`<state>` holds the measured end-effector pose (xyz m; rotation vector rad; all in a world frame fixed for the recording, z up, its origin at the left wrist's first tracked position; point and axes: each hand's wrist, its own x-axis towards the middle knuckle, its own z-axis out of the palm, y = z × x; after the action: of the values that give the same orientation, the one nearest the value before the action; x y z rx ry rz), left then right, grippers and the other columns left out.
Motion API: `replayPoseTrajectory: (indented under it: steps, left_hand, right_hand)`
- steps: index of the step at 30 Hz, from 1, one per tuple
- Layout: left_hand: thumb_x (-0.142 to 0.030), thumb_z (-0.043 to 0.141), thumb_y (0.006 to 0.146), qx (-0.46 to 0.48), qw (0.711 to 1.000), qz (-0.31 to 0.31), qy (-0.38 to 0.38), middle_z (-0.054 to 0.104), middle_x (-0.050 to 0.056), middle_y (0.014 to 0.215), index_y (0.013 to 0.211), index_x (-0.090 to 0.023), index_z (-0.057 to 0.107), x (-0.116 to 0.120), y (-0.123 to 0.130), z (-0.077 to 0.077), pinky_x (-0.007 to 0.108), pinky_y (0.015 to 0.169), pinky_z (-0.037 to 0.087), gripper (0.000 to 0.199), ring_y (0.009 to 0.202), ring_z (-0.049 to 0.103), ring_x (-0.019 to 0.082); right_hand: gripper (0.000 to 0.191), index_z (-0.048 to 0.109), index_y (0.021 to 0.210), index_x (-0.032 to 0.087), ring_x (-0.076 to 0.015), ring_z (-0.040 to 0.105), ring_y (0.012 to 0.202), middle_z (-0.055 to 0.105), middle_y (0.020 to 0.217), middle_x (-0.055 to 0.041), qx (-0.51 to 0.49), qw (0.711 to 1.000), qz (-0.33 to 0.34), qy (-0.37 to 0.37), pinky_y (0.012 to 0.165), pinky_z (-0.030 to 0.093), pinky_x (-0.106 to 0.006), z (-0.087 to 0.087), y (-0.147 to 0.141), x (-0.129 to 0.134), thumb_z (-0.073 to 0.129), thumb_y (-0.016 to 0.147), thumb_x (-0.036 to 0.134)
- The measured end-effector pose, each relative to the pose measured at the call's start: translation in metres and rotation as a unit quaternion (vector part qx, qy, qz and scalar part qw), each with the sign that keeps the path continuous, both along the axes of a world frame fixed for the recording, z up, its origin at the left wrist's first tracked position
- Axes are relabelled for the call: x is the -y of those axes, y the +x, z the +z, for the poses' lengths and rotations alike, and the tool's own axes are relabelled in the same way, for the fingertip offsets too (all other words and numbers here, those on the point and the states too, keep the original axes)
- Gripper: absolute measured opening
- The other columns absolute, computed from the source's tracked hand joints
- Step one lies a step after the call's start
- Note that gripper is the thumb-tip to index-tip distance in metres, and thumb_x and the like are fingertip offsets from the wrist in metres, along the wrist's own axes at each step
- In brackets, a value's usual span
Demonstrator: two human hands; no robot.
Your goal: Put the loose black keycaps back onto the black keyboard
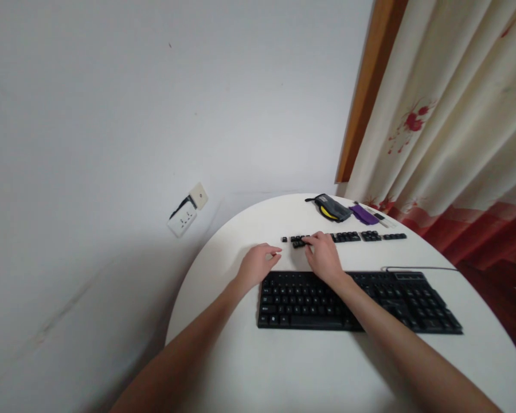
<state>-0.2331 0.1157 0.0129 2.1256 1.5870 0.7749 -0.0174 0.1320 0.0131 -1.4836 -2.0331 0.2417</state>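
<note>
A black keyboard [313, 319] lies across the white table, and its upper part shows no keycaps along the top row. Beyond it, loose black keycaps [348, 236] are laid in a line of small groups. My right hand [324, 256] reaches over the keyboard to the left end of this line, its thumb and index finger closed at a keycap [298, 244]; the fingers partly cover it. My left hand [257, 265] hovers by the keyboard's upper left corner, thumb and index apart with nothing seen between them. One single keycap [284, 239] sits apart at the far left.
At the table's [241, 229] back lie a grey pouch with yellow [333, 207], a purple cloth [363, 215] and thin tools [384, 219]. The keyboard's cable [421, 268] runs right. A wall with a socket [182, 219] borders the left, a curtain [447, 115] the right.
</note>
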Motion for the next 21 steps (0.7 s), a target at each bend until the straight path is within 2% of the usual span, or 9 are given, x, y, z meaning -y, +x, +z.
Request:
replayPoseTrajectory:
  steps: [4,7,12,18,21]
  left_hand:
    - [-0.028,0.062,0.089,-0.1,0.994,0.009,0.03,0.07,0.007,0.098,0.109,-0.021,0.074,-0.022,0.026,0.002,0.032,0.087,0.047,0.024,0.095,0.063,0.023]
    - [-0.027,0.062,0.09,-0.153,0.987,0.0,0.046,0.067,0.009,0.1,0.108,-0.023,0.074,-0.033,0.042,-0.001,0.033,0.086,0.046,0.022,0.1,0.06,0.025]
    - [-0.025,0.063,0.089,-0.172,0.983,-0.024,0.054,0.064,0.01,0.096,0.099,-0.023,0.076,-0.039,0.052,-0.002,0.034,0.084,0.046,0.017,0.1,0.057,0.027]
    - [-0.021,0.06,0.09,-0.177,0.981,-0.055,0.064,0.067,0.008,0.098,0.089,-0.023,0.076,-0.034,0.045,-0.003,0.034,0.086,0.046,0.017,0.099,0.057,0.025]
    - [-0.018,0.058,0.089,-0.173,0.98,-0.071,0.06,0.07,0.006,0.092,0.088,-0.023,0.076,-0.03,0.041,-0.006,0.033,0.086,0.046,0.019,0.094,0.06,0.024]
  right_hand:
    - [0.028,0.072,0.109,0.02,-0.0321,0.046,0.105,0.059,0.107,-0.0173,0.142,0.99,-0.008,-0.007,0.087,0.036,-0.043,0.004,0.004,-0.01,0.051,0.09,0.016]
    - [0.028,0.072,0.108,0.021,-0.0328,0.044,0.107,0.057,0.109,-0.0176,0.188,0.982,0.005,-0.009,0.087,0.034,-0.044,0.001,0.001,-0.013,0.049,0.092,0.016]
    - [0.024,0.074,0.102,0.024,-0.0319,0.043,0.108,0.059,0.108,-0.0154,0.208,0.978,0.029,0.009,0.086,0.034,-0.044,-0.003,0.001,-0.02,0.053,0.093,0.02]
    - [0.015,0.076,0.086,0.023,-0.031,0.046,0.104,0.063,0.102,-0.0126,0.192,0.977,0.088,0.036,0.086,0.034,-0.044,-0.003,0.002,-0.015,0.063,0.089,0.028]
    - [0.013,0.076,0.087,0.022,-0.0297,0.05,0.102,0.066,0.098,-0.0111,0.178,0.977,0.113,0.016,0.086,0.035,-0.043,-0.003,-0.001,-0.008,0.064,0.089,0.026]
